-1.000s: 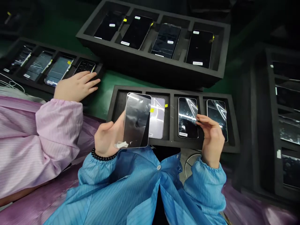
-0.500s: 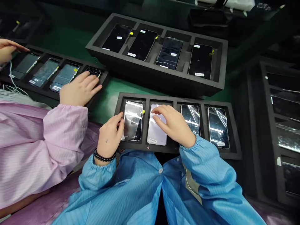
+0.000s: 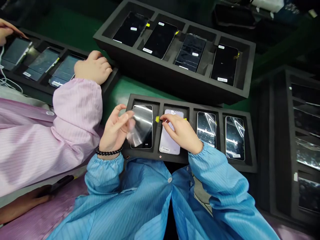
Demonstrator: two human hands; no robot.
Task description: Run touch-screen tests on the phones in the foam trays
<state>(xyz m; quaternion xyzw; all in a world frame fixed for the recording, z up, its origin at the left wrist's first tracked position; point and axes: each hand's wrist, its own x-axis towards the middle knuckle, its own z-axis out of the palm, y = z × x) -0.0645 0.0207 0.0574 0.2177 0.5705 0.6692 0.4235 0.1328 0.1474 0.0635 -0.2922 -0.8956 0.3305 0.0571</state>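
Observation:
My left hand (image 3: 116, 128) is raised at the left end of the near black foam tray (image 3: 190, 103). Its fingers are pinched on a clear film (image 3: 137, 131), blurred by motion, over the leftmost phone (image 3: 148, 126). My right hand (image 3: 183, 133) hovers over a lilac phone (image 3: 168, 140) with a white label, its thumb and forefinger curved and apart. A small yellow tab (image 3: 157, 119) shows right by these fingertips; whether they touch it I cannot tell. Two dark, film-covered phones, a nearer one (image 3: 206, 128) and a farther one (image 3: 235, 136), lie in the right compartments.
Behind stands a deeper foam tray (image 3: 160, 68) with dark labelled phones. At the left a co-worker's hand (image 3: 93, 68) in a pink sleeve rests on another phone tray (image 3: 67, 56). Stacked trays (image 3: 287, 133) stand at the right. White cables (image 3: 10, 81) lie at the left edge.
My left hand has turned and lifted from the leftmost phone's edge, with the film lifting. The yellow tab has shifted right, off that phone's edge. The co-worker's near hand has closed further.

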